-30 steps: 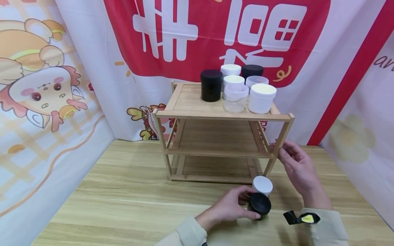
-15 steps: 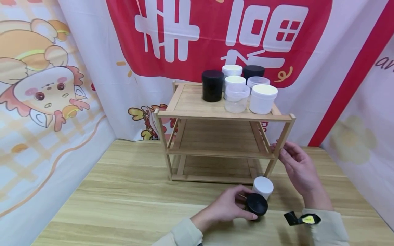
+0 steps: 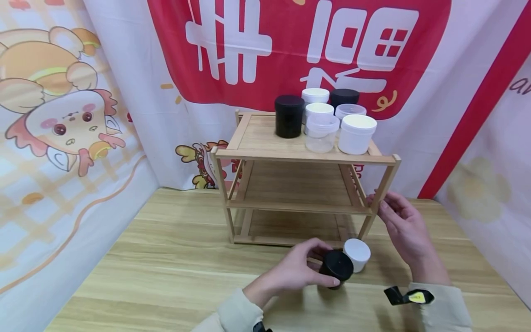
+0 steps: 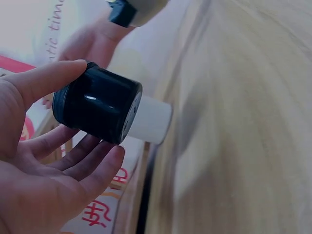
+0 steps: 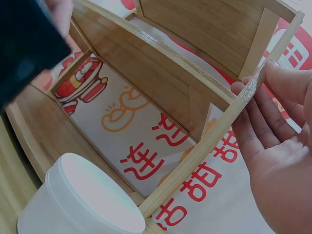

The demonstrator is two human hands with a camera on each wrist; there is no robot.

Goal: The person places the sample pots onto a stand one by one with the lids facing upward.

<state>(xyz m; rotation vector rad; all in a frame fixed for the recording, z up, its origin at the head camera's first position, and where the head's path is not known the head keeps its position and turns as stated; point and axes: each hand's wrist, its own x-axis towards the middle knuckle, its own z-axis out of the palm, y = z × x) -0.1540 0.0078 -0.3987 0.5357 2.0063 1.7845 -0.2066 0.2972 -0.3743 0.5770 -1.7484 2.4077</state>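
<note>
My left hand [image 3: 292,268] grips a black lidded jar [image 3: 338,265] between thumb and fingers, just in front of the shelf. In the left wrist view the jar [image 4: 100,103] is tilted, its underside lifted off the table. A white lidded jar [image 3: 357,253] stands upright on the table by the front right foot of the wooden shelf rack [image 3: 298,206]. With thumb and fingertips, my right hand [image 3: 404,223] pinches the rack's right front post [image 5: 207,141]; the right wrist view shows the fingers [image 5: 265,114] behind it.
On the rack's top board stand several jars: a black jar [image 3: 289,116], a clear jar [image 3: 321,133], a white jar [image 3: 357,134] and others behind. Two lower boards sit beneath. Printed cloth [image 3: 124,92] hangs behind and at both sides of the table [image 3: 174,258].
My left hand has carried the black jar leftward and slightly toward the rack, uncovering more of the white jar. The right hand keeps its place on the post. The view has shifted slightly.
</note>
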